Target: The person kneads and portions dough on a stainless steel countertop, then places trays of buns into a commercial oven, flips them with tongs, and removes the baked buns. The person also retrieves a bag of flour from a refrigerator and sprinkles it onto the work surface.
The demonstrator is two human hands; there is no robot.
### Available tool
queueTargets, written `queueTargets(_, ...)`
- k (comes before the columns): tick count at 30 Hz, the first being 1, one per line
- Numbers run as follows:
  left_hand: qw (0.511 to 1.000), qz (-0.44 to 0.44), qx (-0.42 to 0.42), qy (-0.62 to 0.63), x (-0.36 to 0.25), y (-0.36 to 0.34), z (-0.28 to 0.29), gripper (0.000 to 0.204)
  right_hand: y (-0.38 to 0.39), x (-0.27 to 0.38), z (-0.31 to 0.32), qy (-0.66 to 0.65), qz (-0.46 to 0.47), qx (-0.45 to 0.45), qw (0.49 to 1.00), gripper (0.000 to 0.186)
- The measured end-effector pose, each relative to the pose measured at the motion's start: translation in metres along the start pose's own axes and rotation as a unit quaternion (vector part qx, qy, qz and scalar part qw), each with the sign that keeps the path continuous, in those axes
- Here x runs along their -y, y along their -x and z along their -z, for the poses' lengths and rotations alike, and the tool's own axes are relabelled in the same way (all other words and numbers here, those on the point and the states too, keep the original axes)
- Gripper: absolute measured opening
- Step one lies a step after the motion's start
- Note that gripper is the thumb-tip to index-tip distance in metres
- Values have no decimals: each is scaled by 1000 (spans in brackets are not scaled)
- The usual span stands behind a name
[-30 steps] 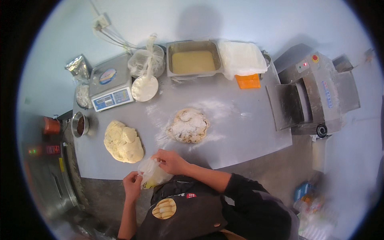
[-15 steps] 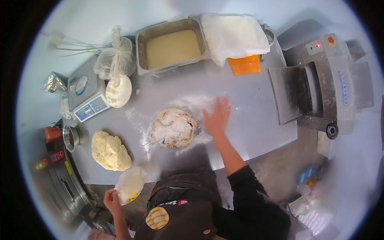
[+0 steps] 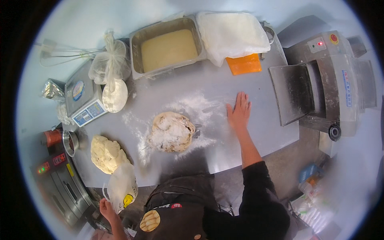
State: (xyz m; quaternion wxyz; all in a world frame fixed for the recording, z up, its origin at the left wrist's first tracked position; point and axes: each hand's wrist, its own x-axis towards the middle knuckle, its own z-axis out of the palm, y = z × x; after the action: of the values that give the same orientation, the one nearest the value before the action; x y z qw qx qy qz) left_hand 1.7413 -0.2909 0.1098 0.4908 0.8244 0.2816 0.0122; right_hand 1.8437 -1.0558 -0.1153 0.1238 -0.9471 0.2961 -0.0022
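My left hand (image 3: pixel 107 208) is closed on the thin looped handle of a translucent white plastic tub (image 3: pixel 122 186) with a yellow mark, at the near left table edge. My right hand (image 3: pixel 240 112) is stretched out flat over the steel table, fingers extended, holding nothing. Between the hands, a rounded lump of flour-dusted dough with dark bits (image 3: pixel 172 132) sits amid scattered white flour (image 3: pixel 196 106). Left of it lies a paler yellowish dough lump (image 3: pixel 106 154), partly overlapped by the tub.
A steel pan of pale batter or dough (image 3: pixel 170 50), a white plastic-covered stack (image 3: pixel 232 36) and an orange scraper (image 3: pixel 245 65) line the back. At left stand a scale (image 3: pixel 86 100), tied bag (image 3: pixel 110 64) and metal bowl (image 3: pixel 71 143). A dough-sheeting machine (image 3: pixel 320 88) stands right.
My right hand has moved right, away from the floured dough, and more loose flour shows around the lump. My left hand and the tub have shifted slightly left, the tub now overlapping the pale dough.
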Motion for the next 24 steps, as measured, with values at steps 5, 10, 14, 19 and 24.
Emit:
queueTargets(5,1000,2,12,7,19,4,-11,11,62,37,-20,30,119,81,989,86)
queueTargets(10,1000,-21,5,-5,23,-5,-16,11,29,47,-21,-43,236,83,967,83)
queueTargets(14,1000,3,-13,13,9,-15,11,13,-22,6,-13,-56,93,15,994,81)
queueTargets(19,995,13,-82,63,30,-9,30,16,55,29,-22,7,21,-11,1000,79)
queueTargets(24,995,35,-91,10,50,-16,35,18,28,45,-21,-57,227,74,969,78)
